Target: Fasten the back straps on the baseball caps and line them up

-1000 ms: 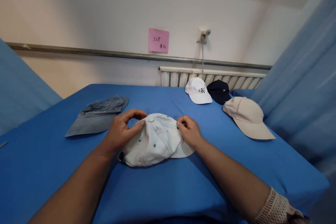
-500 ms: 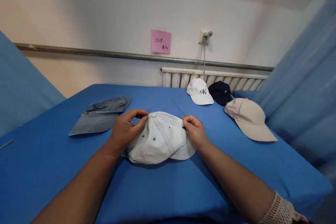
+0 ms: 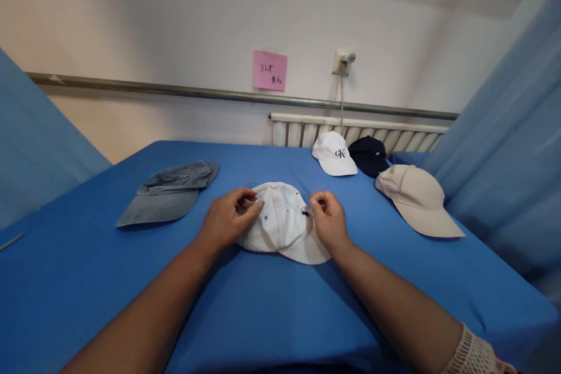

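A pale, nearly white baseball cap (image 3: 278, 219) with contrast seams and a small dark emblem sits on the blue cloth, its brim pointing right. My left hand (image 3: 225, 219) is at the crown's left side, thumb and forefinger apart, with no fabric visibly pinched; whether the fingertips touch it I cannot tell. To the right of the emblem, my right hand (image 3: 331, 222) has its fingers curled closed beside the crown and over the brim's edge. No cap fabric shows between those fingers.
Left on the blue-covered table (image 3: 263, 315) lies a grey cap (image 3: 164, 196). At the back right are a white cap (image 3: 333, 153) with letters, a navy cap (image 3: 368, 155) and a beige cap (image 3: 414, 198). Blue curtains (image 3: 504, 146) hang at both sides; a radiator (image 3: 289, 131) stands behind.
Both hands have let go of the pale cap's crown. The cap has turned and settled into a rounder shape, its emblem now more visible. My left hand has shifted right.
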The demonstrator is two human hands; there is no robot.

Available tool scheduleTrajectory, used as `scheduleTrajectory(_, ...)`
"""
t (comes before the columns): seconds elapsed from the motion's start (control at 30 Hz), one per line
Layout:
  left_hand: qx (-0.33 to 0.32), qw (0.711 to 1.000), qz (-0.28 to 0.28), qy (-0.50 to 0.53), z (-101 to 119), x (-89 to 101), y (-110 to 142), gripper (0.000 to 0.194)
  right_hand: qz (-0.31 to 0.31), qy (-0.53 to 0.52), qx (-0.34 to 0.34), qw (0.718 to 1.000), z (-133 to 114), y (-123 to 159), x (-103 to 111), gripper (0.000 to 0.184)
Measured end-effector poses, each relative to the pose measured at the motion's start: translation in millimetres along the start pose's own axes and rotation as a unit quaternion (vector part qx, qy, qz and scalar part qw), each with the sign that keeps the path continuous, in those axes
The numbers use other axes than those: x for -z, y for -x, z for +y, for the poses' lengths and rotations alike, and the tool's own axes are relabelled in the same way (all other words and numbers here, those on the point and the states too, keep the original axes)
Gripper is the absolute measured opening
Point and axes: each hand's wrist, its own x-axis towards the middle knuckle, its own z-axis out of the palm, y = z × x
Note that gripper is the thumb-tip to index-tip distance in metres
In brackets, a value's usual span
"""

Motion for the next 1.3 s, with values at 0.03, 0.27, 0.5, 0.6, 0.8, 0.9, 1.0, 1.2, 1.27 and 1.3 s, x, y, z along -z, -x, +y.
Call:
scheduleTrajectory(0.03,0.005,1.0,-0.017,0.007,0.8,-3.3,0.2,0.032,-0.013,0.006,0.008,1.0,-0.3,1.9,-0.8,0.011)
scheduleTrajectory(0.27,-0.002,0.998,-0.05,0.026,6.2,-12.3,2.4,0.019,-0.041,0.045,0.039,0.997,-3.2,6.1,-1.1,0.01)
scheduleTrajectory(0.5,-0.019,0.999,0.044,-0.018,2.9,-6.4,3.0,0.02,-0.149,0.247,0.048,0.956,-3.0,-6.7,8.3,0.013)
scheduleTrajectory(0.6,-0.023,0.997,0.078,-0.015,-5.0,-6.6,1.9,0.019,-0.156,0.257,0.085,0.95,-17.1,-1.3,11.1,0.016)
scheduleTrajectory(0.8,0.011,0.994,0.088,0.065,-20.4,-17.3,-4.6,0.018,-0.348,0.2,0.334,0.853,-56.7,34.3,13.2,0.013)
scheduleTrajectory(0.9,0.05,0.981,0.075,0.172,-27.1,-26.0,-7.4,0.02,-0.328,0.114,0.313,0.884,-55.0,41.6,10.4,0.016)
scheduleTrajectory(1.0,0.089,0.957,0.079,0.265,-30.2,-30.8,-8.6,0.024,-0.18,0.072,0.209,0.958,-40.0,31.7,6.5,0.012)
scheduleTrajectory(1.2,0.116,0.941,0.078,0.309,-26.3,-31.0,-8.2,0.025,-0.248,0.134,0.141,0.949,-15.4,10.2,1.5,0.026)
scheduleTrajectory(1.27,0.113,0.944,0.078,0.3,-25.8,-30.9,-8.3,0.024,-0.259,0.133,0.145,0.946,-13.3,11.2,0.3,0.013)
scheduleTrajectory(1.3,0.111,0.946,0.08,0.293,-25.7,-30.7,-8.4,0.024,-0.248,0.13,0.149,0.948,-13.2,12.1,0.0,0.009)
